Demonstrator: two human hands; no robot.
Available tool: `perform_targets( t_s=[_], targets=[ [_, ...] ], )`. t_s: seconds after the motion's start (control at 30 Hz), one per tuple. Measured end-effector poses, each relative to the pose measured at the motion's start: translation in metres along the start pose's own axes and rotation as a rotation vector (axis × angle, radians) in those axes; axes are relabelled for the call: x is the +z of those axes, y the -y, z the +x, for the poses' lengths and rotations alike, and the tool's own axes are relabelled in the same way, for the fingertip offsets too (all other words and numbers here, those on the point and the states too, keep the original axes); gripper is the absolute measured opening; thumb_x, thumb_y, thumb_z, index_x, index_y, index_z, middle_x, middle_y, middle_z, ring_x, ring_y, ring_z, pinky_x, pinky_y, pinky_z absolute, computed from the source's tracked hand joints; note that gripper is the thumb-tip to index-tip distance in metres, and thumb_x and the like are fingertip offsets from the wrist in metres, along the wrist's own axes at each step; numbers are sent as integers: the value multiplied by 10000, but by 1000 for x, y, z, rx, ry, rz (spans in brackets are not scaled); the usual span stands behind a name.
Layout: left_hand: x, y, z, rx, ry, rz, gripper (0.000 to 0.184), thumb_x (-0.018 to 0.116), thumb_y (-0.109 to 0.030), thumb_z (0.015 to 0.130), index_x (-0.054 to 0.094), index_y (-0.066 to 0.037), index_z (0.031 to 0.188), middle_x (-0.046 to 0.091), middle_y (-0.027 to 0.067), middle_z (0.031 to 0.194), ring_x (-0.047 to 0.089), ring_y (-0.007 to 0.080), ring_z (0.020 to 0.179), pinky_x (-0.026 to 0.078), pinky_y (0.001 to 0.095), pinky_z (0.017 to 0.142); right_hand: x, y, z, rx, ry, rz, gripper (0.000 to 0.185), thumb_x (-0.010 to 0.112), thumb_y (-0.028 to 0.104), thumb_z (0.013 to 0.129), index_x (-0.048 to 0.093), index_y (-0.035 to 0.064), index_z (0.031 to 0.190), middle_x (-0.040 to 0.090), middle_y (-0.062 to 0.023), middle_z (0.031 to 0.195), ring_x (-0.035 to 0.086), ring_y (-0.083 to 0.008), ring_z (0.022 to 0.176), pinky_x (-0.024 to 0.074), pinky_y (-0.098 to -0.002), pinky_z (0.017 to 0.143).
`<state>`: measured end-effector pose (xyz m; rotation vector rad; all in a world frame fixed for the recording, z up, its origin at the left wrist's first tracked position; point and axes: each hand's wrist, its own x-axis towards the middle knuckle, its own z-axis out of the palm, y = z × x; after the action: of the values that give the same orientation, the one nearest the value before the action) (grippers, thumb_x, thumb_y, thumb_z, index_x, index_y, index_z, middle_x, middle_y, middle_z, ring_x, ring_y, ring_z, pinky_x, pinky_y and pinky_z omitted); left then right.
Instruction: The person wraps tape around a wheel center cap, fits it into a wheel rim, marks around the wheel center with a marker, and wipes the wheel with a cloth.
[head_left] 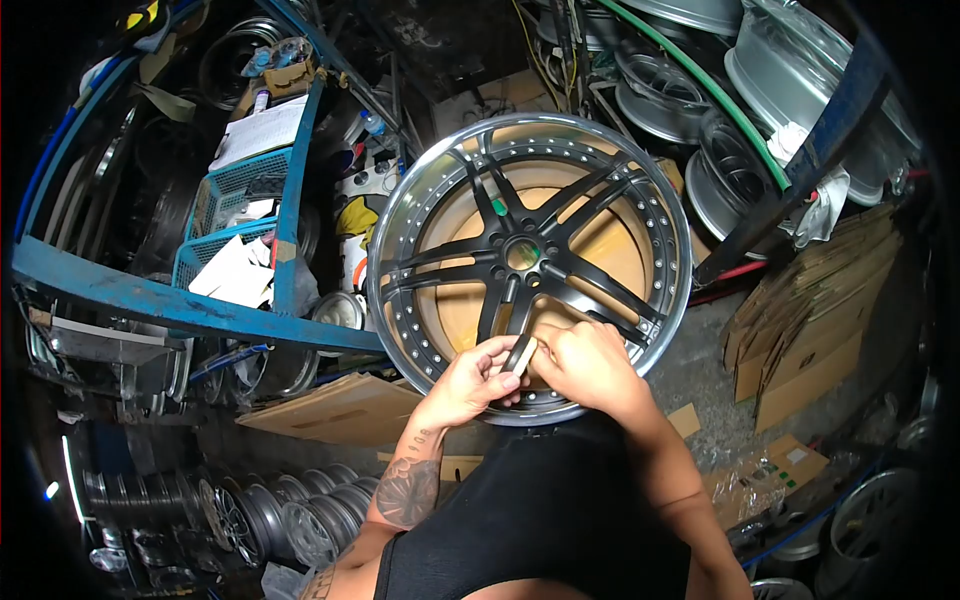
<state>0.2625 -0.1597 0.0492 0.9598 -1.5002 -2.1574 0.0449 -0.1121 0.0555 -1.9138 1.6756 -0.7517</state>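
Observation:
A large wheel rim [522, 222] with black twin spokes, a polished silver lip and many small bolts lies before me. My left hand [483, 377] is over the rim's near edge, its thumb and fingers closed on a small dark strip [519, 352]. Right beside it, my right hand [583, 362] is curled with its knuckles up, fingertips at the pale side of the strip. What those fingertips pinch is hidden. Two green marks show on the wheel, one on a spoke and one in the centre hole.
A blue metal rack [200, 306] with teal baskets [236, 192] and papers stands at left. Silver rims [668, 97] fill the upper right behind a blue post [800, 165]. Cardboard sheets [800, 310] lean at right, and more rims [255, 510] line the lower left.

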Motion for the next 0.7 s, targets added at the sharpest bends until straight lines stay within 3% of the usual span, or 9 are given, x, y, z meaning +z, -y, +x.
perform_targets(
  t_s=[0.1, 0.13, 0.17, 0.2, 0.23, 0.3, 0.33, 0.47, 0.7],
  targets=[
    [9, 9, 11, 231, -204, 141, 606, 827, -194, 912, 543, 16, 1404, 708, 59, 1042, 668, 118, 872, 556, 259, 812, -4, -16, -2, 30, -56, 143, 186, 690, 241, 924, 713, 57, 908, 701, -175, 749, 715, -314, 693, 559, -429, 671],
    [5, -1, 11, 98, -303, 407, 731, 911, -89, 781, 546, 23, 1405, 704, 87, 1184, 653, 107, 1092, 546, 293, 949, -5, -27, -4, 38, -79, 273, 182, 717, 227, 921, 700, 47, 901, 705, -153, 765, 713, -270, 704, 554, -397, 676],
    [9, -14, 12, 107, -367, 667, 761, 926, -134, 752, 553, 14, 1398, 699, 111, 1205, 670, 156, 1100, 542, 322, 971, -6, -36, -6, 43, -99, 404, 187, 744, 213, 918, 687, 37, 894, 710, -130, 780, 712, -225, 715, 548, -364, 680],
    [8, -12, 16, 213, -430, 775, 780, 934, -149, 732, 556, 6, 1396, 697, 126, 1209, 680, 188, 1097, 542, 337, 979, -10, -39, -9, 91, -111, 690, 239, 772, 219, 931, 664, 9, 964, 708, -68, 812, 695, -170, 723, 552, -331, 694],
    [7, -9, 19, 322, -490, 884, 798, 942, -164, 713, 559, -2, 1394, 694, 140, 1212, 690, 220, 1094, 541, 353, 986, -3, -47, -8, 75, -178, 941, 185, 774, 128, 937, 654, 18, 1025, 676, 5, 849, 655, -97, 756, 530, -269, 682],
    [5, -6, 22, 380, -515, 883, 792, 942, -175, 705, 567, -8, 1382, 687, 149, 1230, 694, 247, 1102, 541, 366, 990, -15, -54, -17, 228, -69, 1241, 178, 761, 98, 952, 649, 25, 1069, 663, 12, 887, 661, -88, 815, 515, -229, 696],
    [6, -5, 23, 409, -523, 880, 788, 941, -181, 701, 570, -11, 1376, 684, 154, 1239, 696, 260, 1106, 541, 373, 992, -8, -63, -19, 237, -77, 1306, 203, 756, 110, 965, 677, 20, 1128, 694, -24, 994, 656, -81, 891, 522, -213, 723],
    [10, -6, 26, 434, -498, 841, 772, 934, -165, 705, 565, -12, 1366, 677, 143, 1244, 687, 238, 1130, 542, 366, 994, 19, -47, -10, 156, -172, 1217, 318, 737, 123, 983, 682, 1, 1272, 715, -82, 1154, 661, -94, 931, 561, -249, 781],
    [16, 9, 30, 303, -395, 352, 805, 895, -12, 746, 493, -27, 1444, 668, 83, 1231, 653, 147, 1140, 547, 321, 990, 51, -53, 5, 244, 54, 1536, 292, 639, 183, 1057, 674, -5, 1278, 681, -5, 947, 590, -61, 751, 492, -213, 669]
  ],
)
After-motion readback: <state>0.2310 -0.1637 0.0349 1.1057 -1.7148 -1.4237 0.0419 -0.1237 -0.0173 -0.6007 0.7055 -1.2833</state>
